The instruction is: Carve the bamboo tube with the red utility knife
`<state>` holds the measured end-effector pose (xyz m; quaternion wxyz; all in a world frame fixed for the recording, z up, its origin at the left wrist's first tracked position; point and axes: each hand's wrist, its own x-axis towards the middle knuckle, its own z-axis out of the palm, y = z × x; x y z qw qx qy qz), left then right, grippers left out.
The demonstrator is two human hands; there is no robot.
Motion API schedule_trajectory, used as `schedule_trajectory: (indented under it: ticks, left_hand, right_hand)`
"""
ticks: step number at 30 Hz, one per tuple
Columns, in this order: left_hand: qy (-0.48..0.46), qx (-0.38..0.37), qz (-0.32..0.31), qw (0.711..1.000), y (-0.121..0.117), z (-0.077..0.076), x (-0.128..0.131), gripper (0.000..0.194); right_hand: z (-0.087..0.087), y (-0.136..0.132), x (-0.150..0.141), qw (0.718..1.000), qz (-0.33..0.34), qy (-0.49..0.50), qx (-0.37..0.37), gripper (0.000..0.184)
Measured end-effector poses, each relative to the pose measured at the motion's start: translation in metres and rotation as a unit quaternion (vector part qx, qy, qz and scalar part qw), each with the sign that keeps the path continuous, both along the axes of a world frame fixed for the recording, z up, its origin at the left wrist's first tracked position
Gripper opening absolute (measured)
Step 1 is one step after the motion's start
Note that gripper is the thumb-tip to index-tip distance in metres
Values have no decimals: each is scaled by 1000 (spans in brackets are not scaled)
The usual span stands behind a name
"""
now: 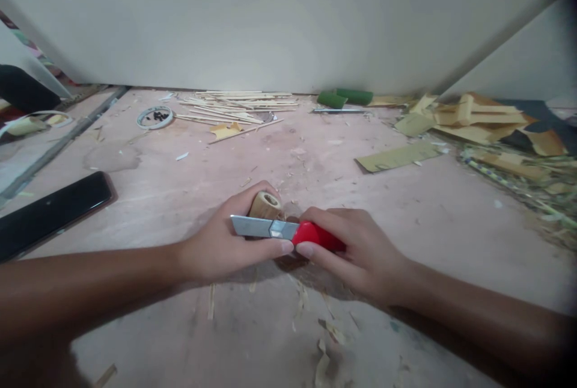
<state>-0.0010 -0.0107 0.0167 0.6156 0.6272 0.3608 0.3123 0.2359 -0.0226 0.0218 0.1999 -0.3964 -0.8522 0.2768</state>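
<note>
My left hand (pixel 229 240) is closed around a short, hollow piece of bamboo (pixel 265 205), its open end tilted up and forward. In my right hand (pixel 360 252) is a red utility knife (pixel 315 236) with its wide blade out and pointing left. The blade lies across the near side of the bamboo, above my left palm. My left thumb tip reaches the knife where blade and handle meet, close to my right thumb. Below the knife a brown patch shows, partly hidden by my hands. The bamboo's lower part is hidden too.
A dark phone (pixel 56 213) lies at left. Farther back are a white ring (pixel 154 117) with dark bits inside, thin sticks (pixel 234 105) and green bamboo pieces (pixel 345 98). Brown paper scraps (pixel 473 117) pile up at right, near a flat strip (pixel 399 156). Shavings (pixel 322 358) litter the near floor.
</note>
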Motion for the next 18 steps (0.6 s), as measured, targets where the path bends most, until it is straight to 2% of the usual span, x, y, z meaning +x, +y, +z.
schedule_trajectory:
  ticks: [6, 18]
  left_hand:
    - [12, 7, -2, 1000, 1, 0, 0, 36]
    - [34, 20, -2, 999, 1, 3, -1, 35]
  right_hand:
    - [-2, 0, 1, 1000, 0, -24, -2, 36]
    - [-2, 1, 1, 999, 1, -31, 11, 36]
